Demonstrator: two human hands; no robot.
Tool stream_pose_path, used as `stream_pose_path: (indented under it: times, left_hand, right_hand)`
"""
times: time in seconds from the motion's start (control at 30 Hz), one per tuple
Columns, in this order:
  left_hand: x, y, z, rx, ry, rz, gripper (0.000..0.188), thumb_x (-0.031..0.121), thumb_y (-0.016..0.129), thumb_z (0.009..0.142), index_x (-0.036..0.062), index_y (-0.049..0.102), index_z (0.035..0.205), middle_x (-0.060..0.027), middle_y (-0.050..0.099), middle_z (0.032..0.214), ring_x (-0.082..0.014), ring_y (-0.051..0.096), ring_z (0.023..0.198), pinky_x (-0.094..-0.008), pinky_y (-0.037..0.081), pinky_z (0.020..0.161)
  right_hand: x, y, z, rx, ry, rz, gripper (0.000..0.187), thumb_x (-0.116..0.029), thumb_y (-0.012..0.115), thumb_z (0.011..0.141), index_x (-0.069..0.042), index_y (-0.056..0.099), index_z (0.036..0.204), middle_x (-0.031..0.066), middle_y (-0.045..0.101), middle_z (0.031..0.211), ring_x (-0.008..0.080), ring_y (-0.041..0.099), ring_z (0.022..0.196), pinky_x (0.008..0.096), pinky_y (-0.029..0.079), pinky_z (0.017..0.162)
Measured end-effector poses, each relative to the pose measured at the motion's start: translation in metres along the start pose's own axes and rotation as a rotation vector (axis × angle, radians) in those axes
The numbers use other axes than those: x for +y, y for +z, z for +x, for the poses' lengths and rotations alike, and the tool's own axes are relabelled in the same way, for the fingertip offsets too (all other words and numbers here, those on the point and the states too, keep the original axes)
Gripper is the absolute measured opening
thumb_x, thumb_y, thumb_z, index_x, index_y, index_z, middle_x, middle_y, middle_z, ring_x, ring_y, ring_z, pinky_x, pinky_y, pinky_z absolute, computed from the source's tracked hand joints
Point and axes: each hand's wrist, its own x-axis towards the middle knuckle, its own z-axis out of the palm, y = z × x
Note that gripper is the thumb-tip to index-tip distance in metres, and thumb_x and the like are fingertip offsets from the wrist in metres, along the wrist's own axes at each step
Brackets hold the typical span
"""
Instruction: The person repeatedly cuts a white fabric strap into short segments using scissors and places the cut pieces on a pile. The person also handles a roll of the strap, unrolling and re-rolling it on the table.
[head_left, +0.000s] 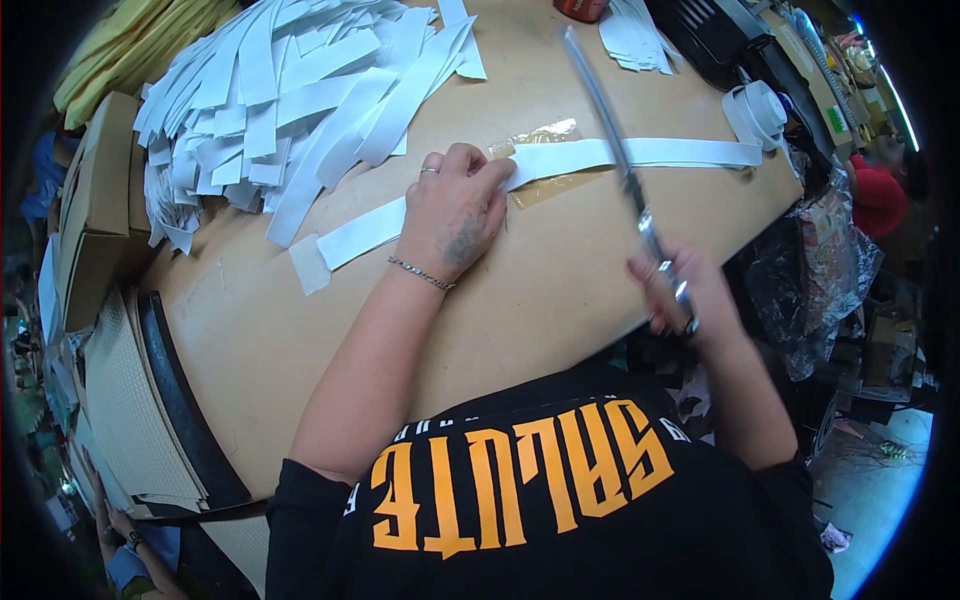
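My left hand (455, 215) rests on a long white fabric-like strip (365, 232) laid across the table. Its fingers are bent and closed on the strip, close to a clear brownish film piece (565, 188) beneath it. Beyond that hand, the strip's right stretch (640, 153) runs toward a white roll (757, 112). My right hand (685, 290) is wrapped round the lower end of a long, slim metal tool (605, 105). The tool tilts up and to the left, its shaft passing over the strip; motion blur hides its exact kind.
A big heap of white strips (270, 100) covers the far left. Cardboard box (100, 200) and yellow material (140, 50) stand beside it. At the far right are a smaller white bundle (637, 35), a black plastic case (710, 40) and plastic wrapping (815, 265) past the table edge.
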Motion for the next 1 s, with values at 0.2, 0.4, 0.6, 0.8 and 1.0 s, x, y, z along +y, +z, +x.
stream_pose_path:
  times: [0.2, 0.4, 0.6, 0.8, 1.0]
  left_hand:
    - [0.003, -0.004, 0.002, -0.067, -0.031, 0.040, 0.023, 0.013, 0.064, 0.080, 0.0166, 0.069, 0.102, -0.0064, 0.057, 0.096, -0.0249, 0.054, 0.084, -0.0362, 0.048, 0.071]
    - [-0.001, -0.003, 0.005, -0.069, -0.001, -0.015, 0.022, 0.015, 0.065, 0.079, 0.0169, 0.069, 0.101, -0.0073, 0.055, 0.097, -0.0262, 0.055, 0.087, -0.0373, 0.049, 0.070]
    - [0.005, -0.006, 0.006, -0.096, -0.013, -0.019, 0.025, 0.008, 0.065, 0.079, 0.0119, 0.069, 0.103, -0.0091, 0.055, 0.096, -0.0248, 0.053, 0.085, -0.0344, 0.046, 0.075]
    - [0.002, -0.004, 0.006, -0.079, -0.029, -0.039, 0.023, 0.012, 0.066, 0.078, 0.0140, 0.068, 0.100, -0.0077, 0.056, 0.096, -0.0228, 0.056, 0.081, -0.0358, 0.046, 0.069]
    - [0.003, -0.004, 0.007, -0.089, -0.054, -0.014, 0.031, 0.014, 0.067, 0.078, 0.0108, 0.061, 0.108, -0.0092, 0.055, 0.098, -0.0280, 0.055, 0.090, -0.0395, 0.046, 0.072]
  right_hand:
    - [-0.033, -0.072, 0.103, 0.380, -0.369, -0.619, 0.043, -0.043, 0.073, 0.078, -0.003, 0.060, 0.069, -0.0015, 0.047, 0.052, 0.0075, 0.046, 0.047, 0.0286, 0.033, 0.042]
    - [-0.022, -0.096, 0.215, 0.479, -0.372, -0.836, 0.040, -0.037, 0.078, 0.066, -0.005, 0.067, 0.089, 0.0137, 0.062, 0.083, 0.0278, 0.062, 0.082, 0.0381, 0.049, 0.075]
    - [-0.002, -0.054, 0.179, 0.444, -0.975, -0.614, 0.040, -0.029, 0.073, 0.070, -0.012, 0.065, 0.106, 0.0072, 0.055, 0.118, 0.0270, 0.045, 0.118, 0.0427, 0.040, 0.096]
    - [0.011, -0.023, 0.183, 0.396, -1.012, -0.728, 0.041, -0.033, 0.072, 0.073, -0.015, 0.063, 0.108, 0.0065, 0.054, 0.115, 0.0264, 0.047, 0.112, 0.0437, 0.039, 0.093]
    - [0.001, 0.011, 0.156, 0.327, -0.960, -0.534, 0.035, -0.030, 0.069, 0.076, -0.012, 0.064, 0.106, 0.0082, 0.055, 0.107, 0.0281, 0.048, 0.108, 0.0436, 0.041, 0.089]
